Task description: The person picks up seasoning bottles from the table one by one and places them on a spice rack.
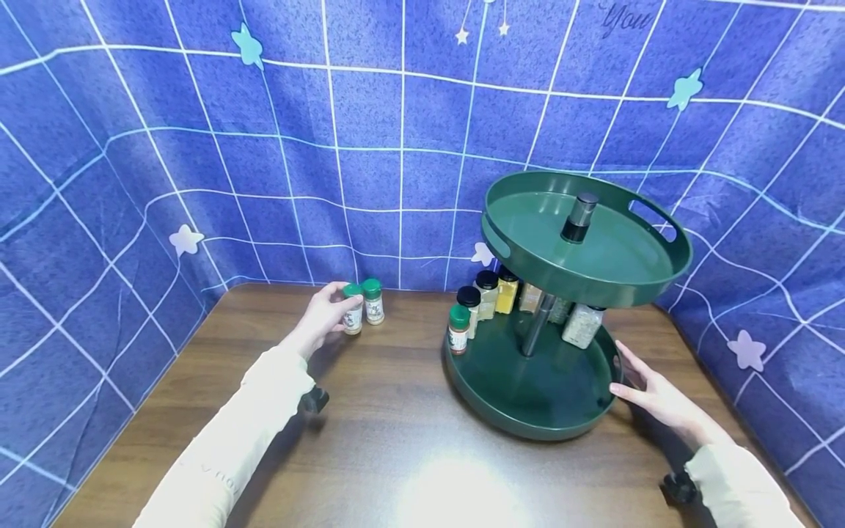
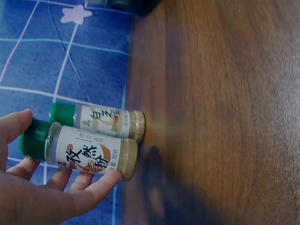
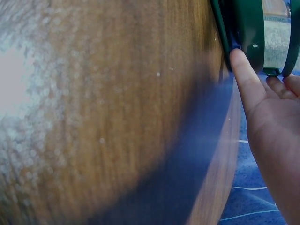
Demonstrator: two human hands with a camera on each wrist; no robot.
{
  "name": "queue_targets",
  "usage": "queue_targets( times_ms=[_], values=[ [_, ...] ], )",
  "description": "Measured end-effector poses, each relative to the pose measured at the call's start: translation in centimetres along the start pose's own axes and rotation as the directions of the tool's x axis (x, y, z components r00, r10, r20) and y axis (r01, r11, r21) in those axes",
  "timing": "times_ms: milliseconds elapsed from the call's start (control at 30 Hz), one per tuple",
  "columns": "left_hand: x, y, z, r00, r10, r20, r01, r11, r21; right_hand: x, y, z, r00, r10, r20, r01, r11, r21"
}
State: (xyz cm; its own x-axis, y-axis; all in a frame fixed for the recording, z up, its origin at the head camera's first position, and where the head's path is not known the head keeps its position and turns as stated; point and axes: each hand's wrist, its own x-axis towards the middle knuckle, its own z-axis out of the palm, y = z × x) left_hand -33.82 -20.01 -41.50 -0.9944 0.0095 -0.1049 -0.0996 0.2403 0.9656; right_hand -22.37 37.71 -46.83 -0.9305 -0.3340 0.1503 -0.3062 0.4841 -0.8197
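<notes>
My left hand point(image 1: 325, 314) grips a spice jar point(image 2: 89, 147) with a green cap and a white printed label, thumb by the cap and fingers along the side. Right beside it stands a second green-capped spice jar point(image 1: 373, 302), its label half covered in the left wrist view. On the right is a dark green two-tier turntable rack point(image 1: 528, 422). My right hand point(image 1: 663, 400) touches the outer side of its lower tray, thumb and fingers spread and nearly straight. The fingertips are partly hidden by the rim.
Several spice jars point(image 1: 487, 297) stand along the back of the lower tray, with a green-capped jar point(image 1: 458, 330) at its left edge. The upper tray point(image 1: 528, 227) overhangs some of them. A blue patterned cloth point(image 1: 396, 176) hangs behind the wooden table point(image 1: 370, 425).
</notes>
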Motion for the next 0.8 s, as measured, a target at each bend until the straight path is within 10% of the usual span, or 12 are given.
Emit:
queue_targets(
  times_ms=[800],
  values=[
    [-3.3,3.8,2.8,0.982,0.106,0.157,-0.116,0.992,0.055,-0.1,0.1,-0.1,1.0,0.022,-0.009,-0.023,0.998,-0.057]
  ],
)
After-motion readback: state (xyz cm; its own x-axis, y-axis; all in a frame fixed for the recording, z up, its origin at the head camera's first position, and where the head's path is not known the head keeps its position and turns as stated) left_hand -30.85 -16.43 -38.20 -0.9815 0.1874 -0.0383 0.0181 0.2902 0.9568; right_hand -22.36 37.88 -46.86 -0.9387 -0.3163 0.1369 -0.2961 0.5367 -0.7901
